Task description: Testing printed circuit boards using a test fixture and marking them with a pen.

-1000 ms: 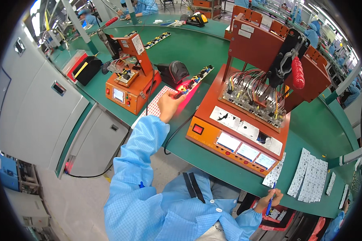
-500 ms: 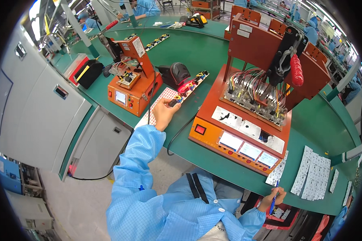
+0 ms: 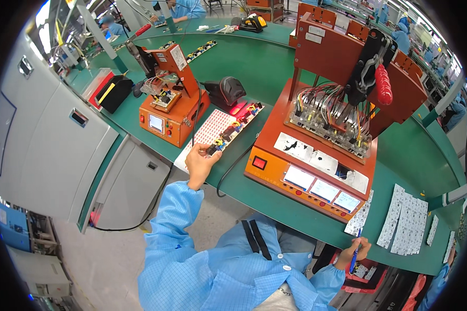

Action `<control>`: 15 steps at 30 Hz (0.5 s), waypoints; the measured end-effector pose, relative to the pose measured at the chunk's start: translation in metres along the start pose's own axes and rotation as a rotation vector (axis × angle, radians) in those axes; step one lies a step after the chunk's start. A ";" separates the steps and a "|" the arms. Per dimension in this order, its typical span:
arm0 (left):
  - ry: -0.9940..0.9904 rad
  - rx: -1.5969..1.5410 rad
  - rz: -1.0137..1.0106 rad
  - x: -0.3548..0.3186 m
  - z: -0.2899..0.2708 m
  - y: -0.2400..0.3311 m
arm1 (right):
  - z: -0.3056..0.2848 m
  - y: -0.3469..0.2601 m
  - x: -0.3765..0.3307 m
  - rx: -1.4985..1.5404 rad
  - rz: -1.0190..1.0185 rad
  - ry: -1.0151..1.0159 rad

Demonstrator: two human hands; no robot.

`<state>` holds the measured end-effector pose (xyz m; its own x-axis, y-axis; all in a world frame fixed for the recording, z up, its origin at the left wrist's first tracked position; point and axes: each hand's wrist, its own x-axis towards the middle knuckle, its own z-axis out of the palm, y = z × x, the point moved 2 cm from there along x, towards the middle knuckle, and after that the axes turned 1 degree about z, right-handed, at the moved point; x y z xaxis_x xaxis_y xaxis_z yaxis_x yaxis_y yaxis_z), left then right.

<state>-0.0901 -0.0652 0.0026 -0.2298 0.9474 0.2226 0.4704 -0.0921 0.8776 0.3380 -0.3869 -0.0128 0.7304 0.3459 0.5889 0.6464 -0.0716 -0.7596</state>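
My left hand (image 3: 200,164) is closed on the near end of a long circuit board strip (image 3: 235,127), which carries yellow, black and blue parts. The strip slants away to the right, over the edge of a white sheet of small red labels (image 3: 214,125). Just beyond it sits a black barcode scanner (image 3: 226,92), and red light falls beside the strip's far half. Low on the right, my right hand (image 3: 356,252) has its fingers wrapped round a blue pen (image 3: 353,261), close to the table's front edge. A printed board panel (image 3: 359,217) lies above that hand.
A large orange test fixture (image 3: 306,160) with a red-handled clamp stands right of the strip; a smaller orange fixture (image 3: 163,122) stands left. White board panels (image 3: 407,223) lie at the right. A cable (image 3: 224,181) loops over the front edge. People in blue work farther back.
My left hand has drawn the circuit board strip toward me and slightly left, along the label sheet. My right hand keeps the pen and has barely moved.
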 end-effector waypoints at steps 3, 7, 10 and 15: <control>0.015 -0.047 0.019 -0.009 -0.007 0.006 | -0.001 0.007 -0.001 0.039 -0.022 -0.002; 0.030 0.015 -0.006 -0.013 -0.015 0.002 | -0.002 0.008 -0.001 0.035 -0.049 -0.001; 0.054 0.006 0.000 -0.009 -0.019 -0.012 | 0.000 0.010 -0.002 0.051 -0.067 -0.005; 0.025 -0.027 -0.103 -0.007 -0.022 -0.004 | -0.003 0.012 -0.002 0.052 -0.079 0.006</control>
<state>-0.1088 -0.0786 0.0066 -0.2972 0.9443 0.1409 0.4203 -0.0031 0.9074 0.3450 -0.3909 -0.0217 0.6791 0.3433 0.6488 0.6897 0.0041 -0.7241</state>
